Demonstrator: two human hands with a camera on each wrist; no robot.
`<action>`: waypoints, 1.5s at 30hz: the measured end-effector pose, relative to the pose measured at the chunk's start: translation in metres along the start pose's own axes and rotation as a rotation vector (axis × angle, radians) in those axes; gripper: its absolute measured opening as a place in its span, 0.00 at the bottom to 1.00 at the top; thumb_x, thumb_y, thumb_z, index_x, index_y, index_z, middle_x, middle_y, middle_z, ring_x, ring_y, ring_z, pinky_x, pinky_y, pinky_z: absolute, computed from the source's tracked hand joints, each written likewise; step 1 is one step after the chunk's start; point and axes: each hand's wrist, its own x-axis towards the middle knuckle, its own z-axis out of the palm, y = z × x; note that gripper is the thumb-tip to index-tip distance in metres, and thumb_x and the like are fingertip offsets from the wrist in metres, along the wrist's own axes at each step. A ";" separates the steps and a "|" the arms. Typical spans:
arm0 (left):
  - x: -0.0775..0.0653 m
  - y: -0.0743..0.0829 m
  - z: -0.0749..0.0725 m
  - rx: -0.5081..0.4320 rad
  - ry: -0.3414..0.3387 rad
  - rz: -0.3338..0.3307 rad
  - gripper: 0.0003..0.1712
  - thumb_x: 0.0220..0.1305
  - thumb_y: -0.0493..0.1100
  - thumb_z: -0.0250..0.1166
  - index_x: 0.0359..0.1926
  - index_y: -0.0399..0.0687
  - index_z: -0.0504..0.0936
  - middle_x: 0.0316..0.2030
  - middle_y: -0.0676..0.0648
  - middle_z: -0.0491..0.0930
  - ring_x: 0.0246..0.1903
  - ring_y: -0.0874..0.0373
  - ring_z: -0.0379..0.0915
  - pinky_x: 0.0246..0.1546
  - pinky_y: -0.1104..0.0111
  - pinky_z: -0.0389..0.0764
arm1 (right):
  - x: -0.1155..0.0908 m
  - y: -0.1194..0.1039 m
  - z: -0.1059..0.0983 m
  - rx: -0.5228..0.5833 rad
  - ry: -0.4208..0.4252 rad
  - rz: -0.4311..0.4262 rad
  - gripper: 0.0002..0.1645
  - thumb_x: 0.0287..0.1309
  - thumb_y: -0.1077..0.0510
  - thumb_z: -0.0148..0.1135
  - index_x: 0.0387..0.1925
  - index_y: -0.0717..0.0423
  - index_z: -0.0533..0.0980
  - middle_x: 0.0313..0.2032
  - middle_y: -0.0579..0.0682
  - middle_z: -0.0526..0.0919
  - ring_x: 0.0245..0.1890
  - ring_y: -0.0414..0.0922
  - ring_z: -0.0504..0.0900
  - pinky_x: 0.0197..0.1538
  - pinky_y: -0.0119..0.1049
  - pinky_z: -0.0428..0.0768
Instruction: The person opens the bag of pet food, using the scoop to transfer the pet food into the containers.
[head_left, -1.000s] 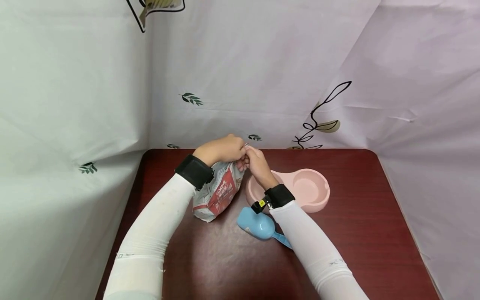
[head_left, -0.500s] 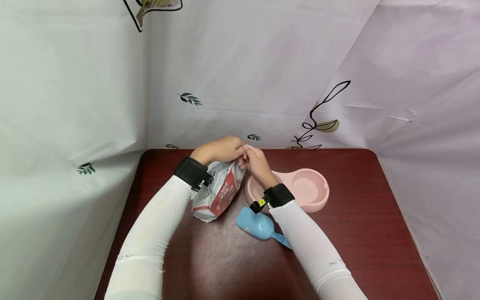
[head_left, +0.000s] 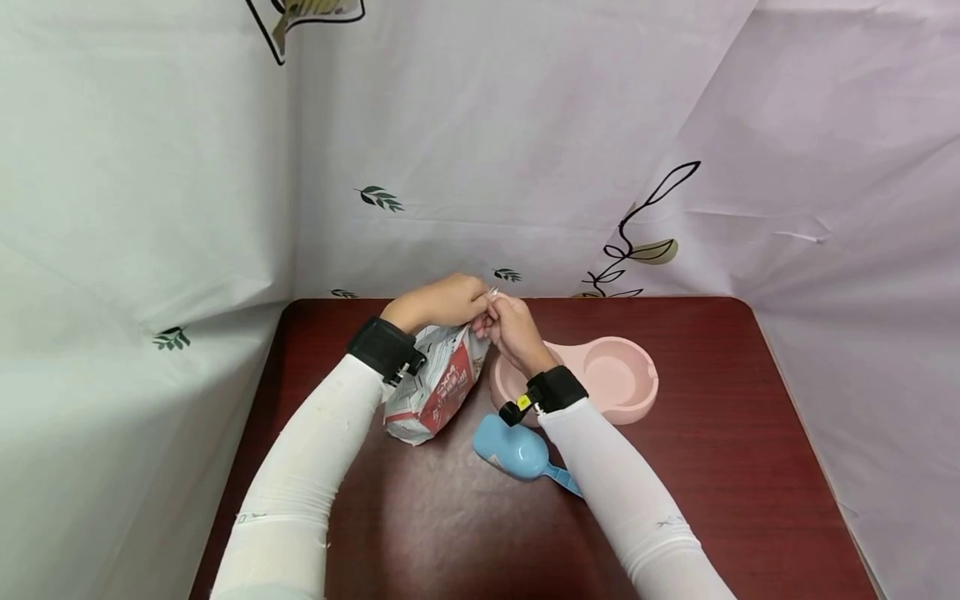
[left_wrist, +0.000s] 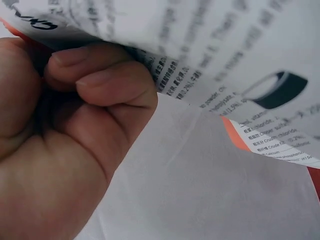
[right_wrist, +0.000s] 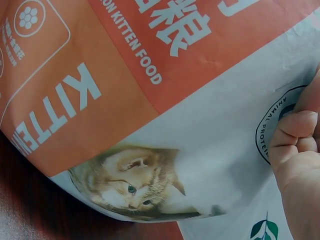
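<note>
A white and red bag of kitten food stands tilted on the table, left of centre. My left hand grips its top edge, fingers curled into the bag's printed back in the left wrist view. Right beside it, my right hand pinches the same top edge, thumb and fingers together. The right wrist view shows the bag's front with a kitten picture and, at the right edge, my curled fingers against it. A small bit of the bag's top pokes up between both hands.
Behind my right wrist lies a pink double pet bowl, partly hidden. A blue scoop rests in front of it, its handle running under my right forearm. The dark red table ends at a white patterned cloth.
My left hand has tilted and dipped very slightly at the bag's top. Both hands keep their hold, and the bowl and scoop stay where they were.
</note>
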 end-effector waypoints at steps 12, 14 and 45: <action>-0.002 -0.003 0.001 -0.096 -0.012 -0.006 0.20 0.79 0.37 0.45 0.35 0.43 0.82 0.28 0.47 0.76 0.31 0.55 0.73 0.42 0.64 0.74 | 0.000 0.003 -0.004 0.037 -0.030 -0.002 0.22 0.74 0.65 0.33 0.22 0.59 0.63 0.23 0.51 0.77 0.24 0.41 0.76 0.30 0.28 0.78; -0.002 -0.004 0.001 -0.108 -0.014 -0.003 0.20 0.79 0.37 0.45 0.35 0.42 0.82 0.27 0.48 0.76 0.30 0.55 0.72 0.41 0.65 0.74 | 0.000 0.003 -0.005 0.033 -0.039 -0.005 0.22 0.75 0.65 0.33 0.22 0.58 0.64 0.23 0.51 0.77 0.24 0.41 0.76 0.30 0.28 0.79; -0.006 -0.007 -0.005 -0.263 -0.042 -0.040 0.15 0.69 0.33 0.49 0.26 0.45 0.76 0.17 0.53 0.70 0.14 0.64 0.64 0.20 0.72 0.69 | 0.002 0.003 0.002 -0.182 0.049 -0.051 0.20 0.70 0.65 0.38 0.19 0.59 0.66 0.20 0.48 0.81 0.19 0.40 0.80 0.27 0.30 0.77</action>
